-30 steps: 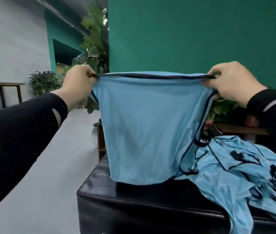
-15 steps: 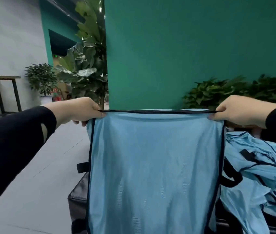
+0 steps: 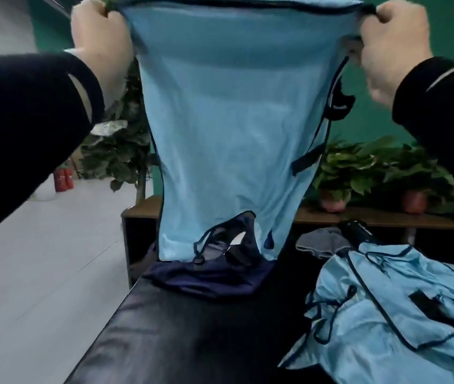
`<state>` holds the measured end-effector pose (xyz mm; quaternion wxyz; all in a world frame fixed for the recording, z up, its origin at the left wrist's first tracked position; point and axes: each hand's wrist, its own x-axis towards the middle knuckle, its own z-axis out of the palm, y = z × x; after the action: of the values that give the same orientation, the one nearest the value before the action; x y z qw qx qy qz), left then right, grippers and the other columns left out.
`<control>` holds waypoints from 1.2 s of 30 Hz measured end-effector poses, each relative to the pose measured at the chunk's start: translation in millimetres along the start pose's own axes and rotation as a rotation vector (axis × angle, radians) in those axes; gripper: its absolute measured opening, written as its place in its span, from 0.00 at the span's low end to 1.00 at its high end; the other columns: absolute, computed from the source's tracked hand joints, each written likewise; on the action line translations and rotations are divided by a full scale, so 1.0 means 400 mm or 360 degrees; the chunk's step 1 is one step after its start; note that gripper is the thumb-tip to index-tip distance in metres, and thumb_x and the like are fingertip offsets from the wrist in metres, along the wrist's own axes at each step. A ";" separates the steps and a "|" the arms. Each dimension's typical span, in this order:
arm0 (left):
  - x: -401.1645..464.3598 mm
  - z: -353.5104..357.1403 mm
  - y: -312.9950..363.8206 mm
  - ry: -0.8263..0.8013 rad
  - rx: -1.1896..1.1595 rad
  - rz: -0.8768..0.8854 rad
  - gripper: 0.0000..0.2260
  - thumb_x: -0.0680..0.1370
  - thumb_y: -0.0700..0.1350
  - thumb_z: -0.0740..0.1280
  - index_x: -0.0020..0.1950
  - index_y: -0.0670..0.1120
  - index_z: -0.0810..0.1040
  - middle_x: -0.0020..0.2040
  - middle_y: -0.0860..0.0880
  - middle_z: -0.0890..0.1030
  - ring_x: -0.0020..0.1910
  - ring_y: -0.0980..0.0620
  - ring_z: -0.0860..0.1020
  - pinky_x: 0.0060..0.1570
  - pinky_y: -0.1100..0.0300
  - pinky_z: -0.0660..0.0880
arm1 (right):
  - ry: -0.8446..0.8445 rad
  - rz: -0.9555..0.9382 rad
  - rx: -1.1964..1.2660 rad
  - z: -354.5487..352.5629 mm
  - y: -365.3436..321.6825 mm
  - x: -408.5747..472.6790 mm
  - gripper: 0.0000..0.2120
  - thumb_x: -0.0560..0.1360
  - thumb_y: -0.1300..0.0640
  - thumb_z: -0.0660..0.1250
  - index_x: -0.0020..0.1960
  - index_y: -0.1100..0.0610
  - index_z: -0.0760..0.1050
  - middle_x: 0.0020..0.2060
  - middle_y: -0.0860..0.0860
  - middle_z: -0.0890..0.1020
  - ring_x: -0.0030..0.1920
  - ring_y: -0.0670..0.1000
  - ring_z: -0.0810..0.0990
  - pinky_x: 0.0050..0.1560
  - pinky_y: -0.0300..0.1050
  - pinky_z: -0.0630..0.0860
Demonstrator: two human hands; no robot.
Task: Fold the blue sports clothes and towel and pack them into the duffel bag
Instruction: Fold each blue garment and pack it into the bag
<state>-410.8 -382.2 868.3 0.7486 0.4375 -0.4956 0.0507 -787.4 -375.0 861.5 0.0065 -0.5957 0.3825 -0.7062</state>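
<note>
Head view: both hands, left (image 3: 101, 37), right (image 3: 395, 42), grip thin, seemingly mesh blue vest (image 3: 234, 128) taut.

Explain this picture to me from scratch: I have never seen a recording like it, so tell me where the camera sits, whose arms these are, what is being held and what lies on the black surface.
There is no machine here. The camera is worn on a person's head and looks forward and down, so the two dark-sleeved arms are that person's own. The left hand and the right hand each grip a top corner of a light blue mesh garment, holding it stretched and hanging. Below is a black padded bench. On it lie a navy duffel bag behind the hanging garment, a heap of more blue clothes at the right, and a grey cloth, perhaps the towel. Potted plants stand on a shelf behind.
</note>
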 end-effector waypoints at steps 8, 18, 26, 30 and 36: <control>-0.396 -0.155 -0.152 -0.0281 0.0238 0.0269 0.09 0.82 0.40 0.61 0.55 0.52 0.78 0.46 0.57 0.78 0.41 0.67 0.74 0.44 0.75 0.68 | -0.0094 0.0115 0.0024 -0.075 0.202 -0.411 0.07 0.80 0.54 0.65 0.45 0.46 0.79 0.41 0.49 0.80 0.40 0.44 0.73 0.42 0.47 0.73; -1.002 -0.414 -0.496 -0.1132 0.0728 -0.0187 0.19 0.78 0.40 0.70 0.46 0.67 0.77 0.51 0.72 0.79 0.50 0.73 0.76 0.48 0.75 0.68 | -0.1248 0.0161 -0.0760 -0.138 0.436 -1.094 0.08 0.78 0.60 0.71 0.54 0.50 0.80 0.54 0.35 0.75 0.58 0.44 0.75 0.58 0.33 0.65; -1.001 -0.442 -0.571 -0.1077 0.0922 -0.0323 0.23 0.68 0.27 0.69 0.55 0.52 0.82 0.53 0.56 0.79 0.55 0.50 0.78 0.54 0.55 0.72 | -0.1533 0.0183 -0.0854 -0.141 0.421 -1.100 0.05 0.78 0.51 0.67 0.52 0.42 0.75 0.52 0.35 0.76 0.54 0.42 0.74 0.60 0.41 0.69; -0.989 -0.440 -0.570 -0.0959 0.1099 -0.0160 0.15 0.67 0.29 0.73 0.46 0.46 0.86 0.55 0.51 0.82 0.56 0.44 0.80 0.51 0.48 0.75 | -0.1279 0.0325 -0.0809 -0.136 0.422 -1.101 0.05 0.79 0.55 0.66 0.50 0.45 0.78 0.48 0.38 0.79 0.51 0.44 0.77 0.56 0.48 0.74; -0.984 -0.483 -0.476 -0.1021 0.0327 -0.0552 0.15 0.82 0.37 0.64 0.54 0.56 0.84 0.58 0.64 0.82 0.61 0.67 0.77 0.60 0.67 0.70 | -0.0803 0.0593 -0.0380 -0.168 0.384 -1.089 0.12 0.81 0.63 0.63 0.53 0.48 0.81 0.53 0.36 0.80 0.54 0.33 0.76 0.55 0.30 0.69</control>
<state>-377.3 -221.7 419.1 0.5051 0.5813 -0.6157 -0.1667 -786.3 -245.4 413.1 0.1601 -0.6681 0.5512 -0.4735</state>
